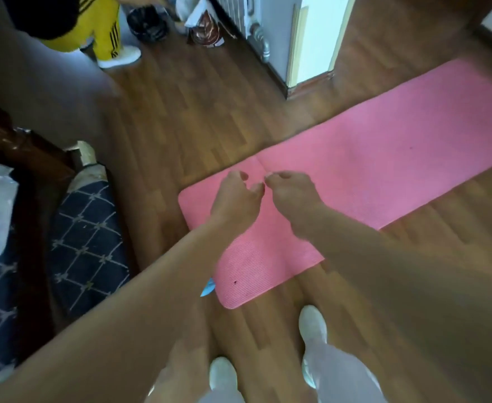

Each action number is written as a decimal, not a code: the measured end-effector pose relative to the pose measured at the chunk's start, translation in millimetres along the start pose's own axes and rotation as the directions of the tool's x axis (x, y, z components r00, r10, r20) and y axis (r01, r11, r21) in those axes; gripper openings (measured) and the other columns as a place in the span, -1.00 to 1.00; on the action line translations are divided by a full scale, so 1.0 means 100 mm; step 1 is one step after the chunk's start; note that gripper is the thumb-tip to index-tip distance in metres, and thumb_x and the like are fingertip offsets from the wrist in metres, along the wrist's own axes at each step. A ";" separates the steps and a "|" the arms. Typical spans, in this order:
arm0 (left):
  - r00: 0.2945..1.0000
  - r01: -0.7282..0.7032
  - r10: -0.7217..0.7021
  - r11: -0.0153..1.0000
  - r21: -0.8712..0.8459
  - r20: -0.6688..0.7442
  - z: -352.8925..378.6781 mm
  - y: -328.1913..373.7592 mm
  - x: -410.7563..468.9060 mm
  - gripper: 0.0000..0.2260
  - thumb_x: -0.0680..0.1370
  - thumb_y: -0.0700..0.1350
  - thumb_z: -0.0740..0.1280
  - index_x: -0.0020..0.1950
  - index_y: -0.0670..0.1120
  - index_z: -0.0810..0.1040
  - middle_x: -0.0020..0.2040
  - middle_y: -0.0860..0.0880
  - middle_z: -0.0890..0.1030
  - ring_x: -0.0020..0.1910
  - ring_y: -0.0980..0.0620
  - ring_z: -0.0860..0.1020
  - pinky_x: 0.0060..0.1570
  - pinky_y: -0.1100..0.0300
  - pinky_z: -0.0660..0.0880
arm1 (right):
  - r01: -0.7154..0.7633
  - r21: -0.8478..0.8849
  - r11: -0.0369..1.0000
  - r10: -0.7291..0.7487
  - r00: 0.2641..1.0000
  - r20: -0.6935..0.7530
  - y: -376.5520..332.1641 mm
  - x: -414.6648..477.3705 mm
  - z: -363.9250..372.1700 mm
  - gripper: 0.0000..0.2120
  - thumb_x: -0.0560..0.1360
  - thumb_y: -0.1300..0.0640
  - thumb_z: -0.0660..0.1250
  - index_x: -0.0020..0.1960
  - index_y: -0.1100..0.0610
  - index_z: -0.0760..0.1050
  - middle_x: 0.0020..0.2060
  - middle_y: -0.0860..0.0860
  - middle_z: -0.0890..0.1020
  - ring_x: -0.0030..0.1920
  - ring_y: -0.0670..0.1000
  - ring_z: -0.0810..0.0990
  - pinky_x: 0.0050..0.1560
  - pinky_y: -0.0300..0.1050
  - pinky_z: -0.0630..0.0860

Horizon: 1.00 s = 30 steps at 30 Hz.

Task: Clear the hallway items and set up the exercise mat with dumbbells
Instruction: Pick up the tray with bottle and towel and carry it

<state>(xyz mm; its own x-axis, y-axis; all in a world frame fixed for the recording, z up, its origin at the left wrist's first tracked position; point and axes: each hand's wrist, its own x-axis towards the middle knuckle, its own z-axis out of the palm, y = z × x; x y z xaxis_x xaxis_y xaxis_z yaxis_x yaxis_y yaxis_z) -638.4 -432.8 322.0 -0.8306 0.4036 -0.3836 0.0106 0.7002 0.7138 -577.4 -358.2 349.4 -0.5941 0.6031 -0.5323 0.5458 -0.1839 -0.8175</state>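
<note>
A pink exercise mat (369, 170) lies unrolled flat on the wooden floor, running from near my feet up to the right edge of the view. My left hand (234, 199) and my right hand (292, 197) hover side by side over the mat's near end. Both have their fingers half curled and hold nothing. The fingertips of the two hands almost meet. A faint crease crosses the mat just beyond them. No dumbbells are in view.
Another person in yellow trousers (99, 27) and white shoes stands at the top left. A radiator (239, 13), a paper bag (207, 30) and a black bag (148, 23) are at the top. A navy patterned cushion (85, 242) lies on the left. A small blue item (208, 287) touches the mat's edge.
</note>
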 end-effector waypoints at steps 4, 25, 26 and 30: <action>0.985 -0.169 0.167 0.985 0.039 0.051 -0.33 0.79 -0.46 -0.61 0.58 -0.04 0.27 0.34 -0.19 0.36 0.26 -0.14 0.50 0.17 -0.09 0.50 -0.06 0.25 0.33 | 0.044 0.039 0.998 -0.038 0.990 -0.134 -0.61 -0.60 -0.47 -0.74 0.56 0.20 0.22 0.12 0.32 0.57 0.15 0.25 0.60 0.11 0.23 0.55 0.12 0.06 0.47; 0.338 -0.892 0.832 0.432 -0.133 0.440 -0.25 2.66 -3.39 -0.68 0.60 -0.02 0.23 0.32 -0.10 0.42 0.22 -0.01 0.52 0.19 0.07 0.48 0.06 0.28 0.33 | 0.390 0.317 0.864 0.002 0.629 -0.778 -0.82 -3.77 -2.40 -0.81 0.57 0.15 0.20 -0.20 0.05 0.48 -0.37 -0.05 0.42 -0.35 -0.04 0.35 -0.32 -0.20 0.32; 0.295 -0.897 0.844 0.406 -0.175 0.447 -0.17 2.72 -3.56 -0.70 0.60 -0.04 0.24 0.30 -0.11 0.44 0.18 -0.01 0.53 0.17 0.07 0.49 0.05 0.29 0.34 | 0.412 0.304 0.859 0.002 0.592 -0.806 -0.75 -3.91 -2.51 -0.79 0.56 0.14 0.21 -0.25 0.03 0.45 -0.39 -0.07 0.42 -0.38 -0.06 0.34 -0.36 -0.21 0.29; 0.152 -0.905 0.873 0.311 -0.289 0.464 0.15 2.87 -4.16 -0.74 0.59 -0.06 0.24 0.25 -0.11 0.47 0.14 0.02 0.55 0.08 0.13 0.48 0.02 0.35 0.35 | 0.459 0.302 0.835 0.052 0.481 -0.875 -0.41 -4.47 -2.89 -0.81 0.55 0.13 0.23 -0.24 0.05 0.47 -0.41 -0.07 0.43 -0.43 -0.06 0.35 -0.44 -0.26 0.33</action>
<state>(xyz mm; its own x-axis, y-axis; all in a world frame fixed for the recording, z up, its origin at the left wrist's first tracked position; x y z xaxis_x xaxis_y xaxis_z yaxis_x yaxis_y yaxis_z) -281.2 -390.4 677.8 0.1412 0.9457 0.2928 0.5948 -0.3174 0.7386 -163.3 -395.5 683.8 0.2600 0.9597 -0.1062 0.0045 -0.1112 -0.9938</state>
